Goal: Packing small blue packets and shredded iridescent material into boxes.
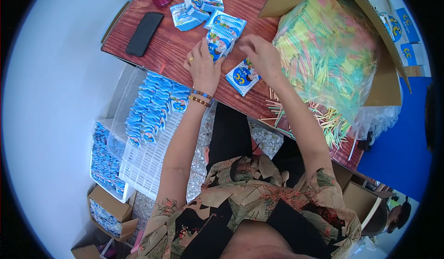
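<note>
Gripping a small blue-and-white sachet (218, 42) upright over the wooden table (175, 42), the left hand (203, 67) has its fingers curled around the packet's lower half. Right hand (261, 55) sits just beside it — fingertips bunched and pinched at the sachet's top edge. A second sachet (243, 76) lies flat on the table between the two wrists; more sachets (199, 5) lie scattered farther back. Clear bag of pastel sticks (328, 51) in a cardboard box (384, 81) to the right. Black phone (144, 33) to the left — white crate (148, 162) of sachets below the table edge.
</note>
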The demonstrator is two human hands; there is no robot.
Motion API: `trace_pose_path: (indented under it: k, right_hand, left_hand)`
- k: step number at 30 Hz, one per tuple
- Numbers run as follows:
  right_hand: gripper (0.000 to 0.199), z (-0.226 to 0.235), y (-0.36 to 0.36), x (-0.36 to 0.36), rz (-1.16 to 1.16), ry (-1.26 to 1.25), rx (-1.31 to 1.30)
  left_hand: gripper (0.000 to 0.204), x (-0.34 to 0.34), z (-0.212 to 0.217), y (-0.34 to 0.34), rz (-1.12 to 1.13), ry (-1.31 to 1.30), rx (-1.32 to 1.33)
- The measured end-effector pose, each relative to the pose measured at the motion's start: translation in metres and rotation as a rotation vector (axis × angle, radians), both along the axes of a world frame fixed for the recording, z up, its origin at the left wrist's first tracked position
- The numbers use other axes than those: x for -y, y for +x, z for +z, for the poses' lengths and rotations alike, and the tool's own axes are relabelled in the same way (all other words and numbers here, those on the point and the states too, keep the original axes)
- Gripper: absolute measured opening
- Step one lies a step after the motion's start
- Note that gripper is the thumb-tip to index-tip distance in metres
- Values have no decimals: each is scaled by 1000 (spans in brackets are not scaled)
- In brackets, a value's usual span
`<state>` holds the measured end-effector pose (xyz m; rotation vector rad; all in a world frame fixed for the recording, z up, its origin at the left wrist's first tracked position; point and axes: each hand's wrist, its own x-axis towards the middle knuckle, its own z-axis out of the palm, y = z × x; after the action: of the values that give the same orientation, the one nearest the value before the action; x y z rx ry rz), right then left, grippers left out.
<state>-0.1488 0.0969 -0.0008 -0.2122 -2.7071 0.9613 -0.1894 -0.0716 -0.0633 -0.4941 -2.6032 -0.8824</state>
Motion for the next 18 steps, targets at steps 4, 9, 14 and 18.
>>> trace_pose_path:
  k: [4, 9, 14, 18]
  right_hand:
    - [30, 1, 35, -22, 152, 589, 101]
    - [45, -9, 44, -18, 169, 625, 102]
    - [49, -9, 37, -13, 126, 582, 257]
    - [33, -20, 33, -17, 100, 447, 119]
  left_hand:
    - [73, -13, 3, -3, -17, 17, 31]
    - [76, -20, 8, -5, 7, 59, 106]
    - [79, -16, 7, -4, -1, 120, 127]
    - [79, -11, 5, -2, -1, 135, 98]
